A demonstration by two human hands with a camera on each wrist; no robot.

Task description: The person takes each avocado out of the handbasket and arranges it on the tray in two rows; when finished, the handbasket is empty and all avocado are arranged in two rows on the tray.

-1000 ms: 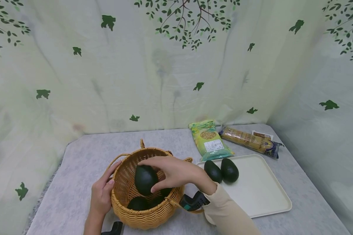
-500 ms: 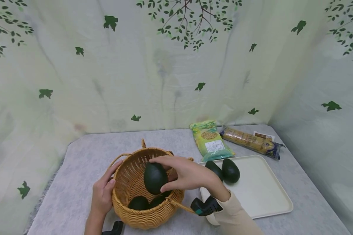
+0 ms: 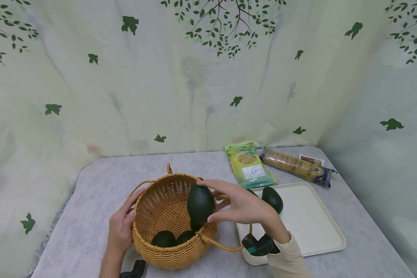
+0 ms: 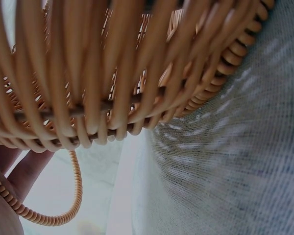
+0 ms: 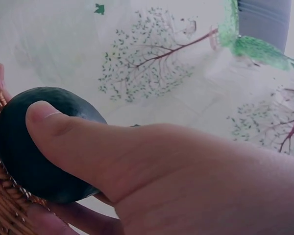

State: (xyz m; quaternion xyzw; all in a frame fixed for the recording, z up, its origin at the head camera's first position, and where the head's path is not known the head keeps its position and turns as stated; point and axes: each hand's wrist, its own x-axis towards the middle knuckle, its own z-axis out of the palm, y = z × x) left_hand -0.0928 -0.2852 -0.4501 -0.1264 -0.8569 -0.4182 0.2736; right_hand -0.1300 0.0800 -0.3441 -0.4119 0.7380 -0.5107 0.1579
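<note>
My right hand point(image 3: 243, 202) holds a dark green avocado point(image 3: 200, 203) over the right part of a wicker basket point(image 3: 173, 256), with the thumb across its near side in the right wrist view. Lower in the basket lie an avocado point(image 3: 164, 239) and a second avocado point(image 3: 185, 236); another dark shape shows just under the held one. At the basket's left rim, my left hand point(image 3: 123, 224) grips its side. The left wrist view shows the woven wall point(image 4: 98, 73) close up, with a looped handle point(image 4: 76, 186) across the left hand's fingers point(image 4: 29, 174).
A cream tray point(image 3: 309, 227) stands right of the basket, bearing an avocado point(image 3: 272, 199) and another mostly hidden behind my right hand. Behind it lie a green-yellow bag point(image 3: 248, 164) and a long pack of noodles point(image 3: 295, 166). The basket's right handle point(image 3: 226, 247) reaches toward the tray.
My right hand has moved rightward and slightly up with the avocado, from the basket's middle to near its right rim. The left hand has stayed on the basket.
</note>
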